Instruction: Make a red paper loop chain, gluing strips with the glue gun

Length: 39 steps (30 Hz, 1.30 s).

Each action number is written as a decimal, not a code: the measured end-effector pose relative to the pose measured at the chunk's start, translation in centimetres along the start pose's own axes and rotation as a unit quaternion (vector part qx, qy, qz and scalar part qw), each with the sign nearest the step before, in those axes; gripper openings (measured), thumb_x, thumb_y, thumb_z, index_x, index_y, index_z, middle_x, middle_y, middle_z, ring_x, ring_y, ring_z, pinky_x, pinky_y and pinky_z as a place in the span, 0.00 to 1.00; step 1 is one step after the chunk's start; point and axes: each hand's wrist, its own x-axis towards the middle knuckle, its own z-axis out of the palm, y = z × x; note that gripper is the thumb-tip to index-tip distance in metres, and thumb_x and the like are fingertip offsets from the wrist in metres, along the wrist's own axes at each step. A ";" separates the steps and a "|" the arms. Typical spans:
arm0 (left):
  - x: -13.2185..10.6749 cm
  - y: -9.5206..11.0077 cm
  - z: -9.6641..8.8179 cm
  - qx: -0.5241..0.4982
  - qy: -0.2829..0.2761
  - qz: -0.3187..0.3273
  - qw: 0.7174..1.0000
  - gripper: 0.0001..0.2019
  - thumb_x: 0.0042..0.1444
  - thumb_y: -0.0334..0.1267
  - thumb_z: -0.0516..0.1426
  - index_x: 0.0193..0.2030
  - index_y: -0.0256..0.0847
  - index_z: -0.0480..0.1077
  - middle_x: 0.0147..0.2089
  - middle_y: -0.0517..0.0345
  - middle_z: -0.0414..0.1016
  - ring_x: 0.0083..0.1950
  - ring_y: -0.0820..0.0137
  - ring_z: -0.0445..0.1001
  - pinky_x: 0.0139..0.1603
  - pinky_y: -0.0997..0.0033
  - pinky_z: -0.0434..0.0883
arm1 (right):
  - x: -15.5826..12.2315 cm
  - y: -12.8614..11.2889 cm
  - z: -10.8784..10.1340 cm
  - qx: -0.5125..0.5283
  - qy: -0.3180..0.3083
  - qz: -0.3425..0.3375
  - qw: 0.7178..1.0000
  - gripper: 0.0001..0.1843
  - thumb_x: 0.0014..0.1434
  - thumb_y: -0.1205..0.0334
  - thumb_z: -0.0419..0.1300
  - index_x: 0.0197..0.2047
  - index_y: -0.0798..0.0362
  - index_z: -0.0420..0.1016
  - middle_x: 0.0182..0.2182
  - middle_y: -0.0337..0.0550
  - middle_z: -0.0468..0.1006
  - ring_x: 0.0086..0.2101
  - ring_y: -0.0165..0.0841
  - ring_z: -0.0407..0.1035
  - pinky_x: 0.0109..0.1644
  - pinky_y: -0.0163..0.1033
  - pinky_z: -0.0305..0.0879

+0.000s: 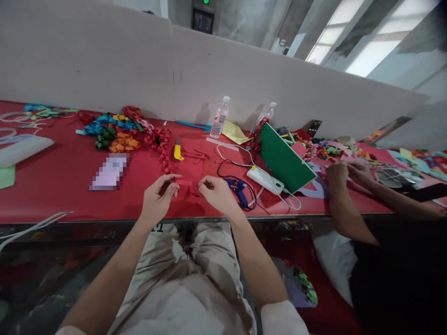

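Note:
My left hand (159,195) and my right hand (217,193) both pinch the ends of a red paper strip (186,184) just above the red table (63,186), near its front edge. The fingers of each hand are closed on the strip. A chain of folded red paper (162,144) runs from the strip toward the back of the table. A blue glue gun (239,190) lies right beside my right hand, with its black cord looped behind it.
Piles of folded coloured paper (115,130), a yellow cutter (178,152), two water bottles (220,117), a white power strip (265,180) and a green board (284,158) lie on the table. A pixelated phone (110,172) sits left. Another person's hands (345,174) work at right.

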 end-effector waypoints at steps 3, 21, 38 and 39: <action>-0.6 0.5 0.0 -0.003 -0.079 0.010 0.997 0.09 0.62 0.42 0.59 0.39 0.38 0.72 0.26 0.63 0.69 0.27 0.77 0.69 0.31 0.79 0.67 | -0.5 1.2 0.2 0.057 0.007 0.014 0.998 0.12 0.60 0.56 0.56 0.32 0.54 0.76 0.24 0.36 0.75 0.26 0.28 0.66 0.32 0.32 0.60; 1.3 -0.9 0.6 0.367 -0.014 0.152 0.918 0.09 0.64 0.41 0.57 0.38 0.38 0.75 0.34 0.55 0.80 0.33 0.71 0.77 0.39 0.74 0.70 | 0.0 0.0 1.0 0.211 0.027 -0.055 0.976 0.12 0.68 0.54 0.52 0.44 0.53 0.71 0.27 0.37 0.76 0.23 0.26 0.67 0.30 0.32 0.66; 0.8 0.4 -1.1 0.238 0.020 0.052 0.970 0.10 0.64 0.43 0.56 0.44 0.40 0.74 0.39 0.55 0.79 0.36 0.71 0.78 0.42 0.72 0.72 | 2.6 2.4 3.9 -0.262 -0.014 -0.095 0.960 0.21 0.69 0.69 0.45 0.61 0.58 0.68 0.53 0.57 0.73 0.53 0.40 0.68 0.57 0.44 0.66; 0.6 0.4 -1.1 0.207 0.007 0.032 0.978 0.10 0.64 0.44 0.56 0.44 0.40 0.74 0.38 0.55 0.79 0.36 0.71 0.78 0.42 0.72 0.72 | 2.7 2.2 3.9 -0.212 0.002 -0.104 0.972 0.21 0.69 0.68 0.45 0.62 0.57 0.67 0.53 0.56 0.74 0.52 0.38 0.69 0.58 0.43 0.66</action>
